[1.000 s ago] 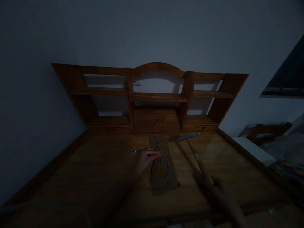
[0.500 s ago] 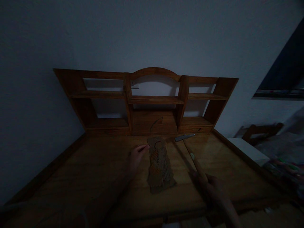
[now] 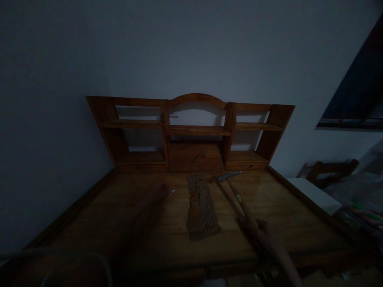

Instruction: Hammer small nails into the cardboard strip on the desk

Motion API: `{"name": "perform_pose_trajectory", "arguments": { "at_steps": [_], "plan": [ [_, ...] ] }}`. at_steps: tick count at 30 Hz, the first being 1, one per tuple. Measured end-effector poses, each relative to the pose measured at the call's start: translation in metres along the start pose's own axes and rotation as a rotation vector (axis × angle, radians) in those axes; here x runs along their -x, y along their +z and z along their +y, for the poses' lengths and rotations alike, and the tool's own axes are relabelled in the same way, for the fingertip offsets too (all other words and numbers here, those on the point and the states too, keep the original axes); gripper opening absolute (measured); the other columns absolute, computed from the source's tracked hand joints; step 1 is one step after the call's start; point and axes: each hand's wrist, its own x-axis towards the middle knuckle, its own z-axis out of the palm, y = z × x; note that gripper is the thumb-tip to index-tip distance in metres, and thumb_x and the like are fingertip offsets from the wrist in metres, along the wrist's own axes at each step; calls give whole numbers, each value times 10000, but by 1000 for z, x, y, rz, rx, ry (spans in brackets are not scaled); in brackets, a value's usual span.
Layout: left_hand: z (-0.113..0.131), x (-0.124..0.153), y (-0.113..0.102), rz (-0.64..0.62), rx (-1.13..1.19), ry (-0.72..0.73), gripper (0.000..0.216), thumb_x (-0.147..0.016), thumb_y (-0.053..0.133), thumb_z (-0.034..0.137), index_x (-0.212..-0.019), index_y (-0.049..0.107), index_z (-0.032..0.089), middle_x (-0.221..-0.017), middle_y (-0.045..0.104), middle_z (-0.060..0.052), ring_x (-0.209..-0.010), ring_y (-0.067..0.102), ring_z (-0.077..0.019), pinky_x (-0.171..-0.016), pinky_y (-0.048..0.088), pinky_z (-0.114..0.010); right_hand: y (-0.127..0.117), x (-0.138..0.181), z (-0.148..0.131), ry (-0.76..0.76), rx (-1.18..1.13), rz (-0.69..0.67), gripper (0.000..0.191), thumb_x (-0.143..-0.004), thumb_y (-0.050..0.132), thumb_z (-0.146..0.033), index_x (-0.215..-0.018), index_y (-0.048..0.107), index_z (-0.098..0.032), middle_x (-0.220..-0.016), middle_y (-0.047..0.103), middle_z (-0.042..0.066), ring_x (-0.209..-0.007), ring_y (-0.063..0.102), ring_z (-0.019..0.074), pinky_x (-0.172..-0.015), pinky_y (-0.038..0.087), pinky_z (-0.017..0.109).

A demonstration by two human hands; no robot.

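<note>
My right hand (image 3: 261, 231) is wrapped round the wooden handle of a hammer (image 3: 243, 205). Its metal head hovers over the desk, right of a worn, torn piece of corrugated cardboard (image 3: 203, 211) that lies flat. To the left of the cardboard, my left hand (image 3: 158, 190) is dark and smeared by motion, so its fingers cannot be made out. Beside its fingertips lie a few small shiny metal pieces (image 3: 172, 191), which look like nails, on the desktop.
A wooden desk (image 3: 125, 211) with raised side edges fills the lower view. Along its back stands a shelf unit (image 3: 197, 130) against the wall. A wooden chair (image 3: 332, 171) and a white surface (image 3: 312, 193) are at the right. The room is dim.
My left hand has drawn back leftward from the cardboard's edge, and the small metal pieces now show. My right hand still holds the hammer in nearly the same place. The view has shifted slightly.
</note>
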Motion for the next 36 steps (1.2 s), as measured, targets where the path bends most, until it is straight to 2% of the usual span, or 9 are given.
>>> {"name": "perform_pose_trajectory", "arguments": {
  "at_steps": [4, 9, 16, 22, 27, 36],
  "plan": [
    [-9, 0, 1, 5, -61, 24, 224, -518, 743, 308, -616, 610, 156, -622, 631, -10, -654, 554, -171, -615, 409, -262, -2, 2, -3, -12, 8, 5, 561, -743, 529, -651, -770, 676, -111, -587, 588, 17, -563, 529, 154, -481, 333, 232],
    [-7, -1, -3, -25, -84, 29, 227, -527, 737, 333, -609, 617, 158, -627, 643, -13, -661, 567, -177, -596, 394, -252, -3, 5, -9, -2, 8, 28, 558, -725, 544, -645, -784, 684, -107, -629, 636, 41, -620, 582, 186, -503, 360, 234],
    [-7, -2, -3, -59, -63, 26, 226, -535, 737, 337, -618, 631, 155, -643, 663, -23, -657, 590, -178, -596, 408, -250, -1, 4, -6, 4, -10, 30, 543, -737, 531, -633, -775, 677, -111, -606, 626, 38, -565, 555, 165, -481, 346, 234],
    [-20, -7, -1, -40, -54, -12, 233, -540, 749, 333, -630, 643, 146, -580, 623, -2, -619, 564, -174, -561, 382, -249, -2, 4, -8, 4, -9, 13, 536, -735, 536, -641, -730, 663, -121, -570, 596, 26, -540, 532, 160, -470, 346, 241],
    [-29, -10, -2, -23, -60, -13, 299, -508, 767, 387, -643, 649, 148, -617, 625, -2, -651, 557, -171, -569, 377, -237, -6, 6, -14, -5, -6, -9, 525, -725, 567, -629, -787, 673, -119, -641, 632, 25, -640, 579, 182, -525, 382, 231],
    [-19, 1, -7, 32, -86, 3, 290, -568, 749, 404, -667, 664, 145, -669, 658, -33, -697, 577, -204, -609, 385, -269, -2, 3, -9, 43, -9, 11, 566, -692, 578, -641, -808, 690, -98, -636, 638, 48, -629, 585, 190, -524, 393, 242]
  ]
}}
